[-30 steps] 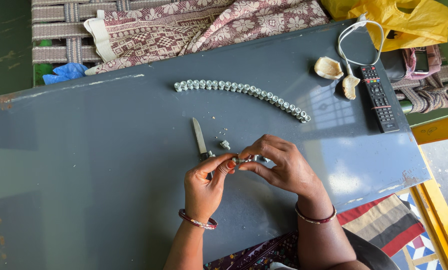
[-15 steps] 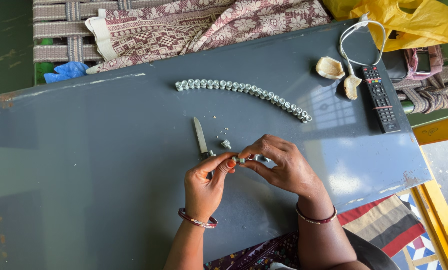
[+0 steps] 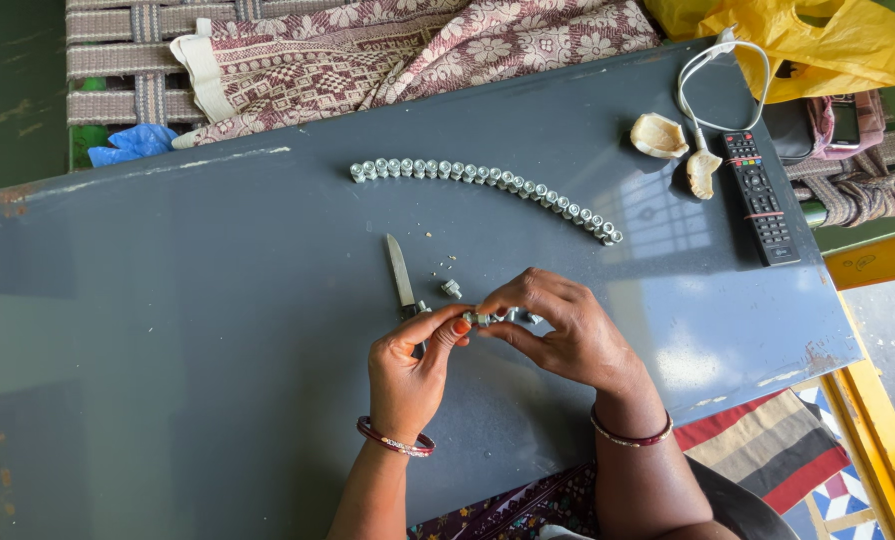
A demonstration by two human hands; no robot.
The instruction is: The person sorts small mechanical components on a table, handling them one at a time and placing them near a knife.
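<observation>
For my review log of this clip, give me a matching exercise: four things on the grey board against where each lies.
1 knife
2 remote control
3 curved row of small metal pieces
4 small metal piece

a pinched between the fingertips of both hands
b near the board's right edge
c just above the left hand
d across the board's upper middle

Pairs: 1-c, 2-b, 3-d, 4-a

Left hand [image 3: 413, 365] and right hand [image 3: 558, 330] have edged slightly lower over the table [image 3: 218, 300], fingertips pinching closer on the small grey piece [image 3: 483, 318].
</observation>
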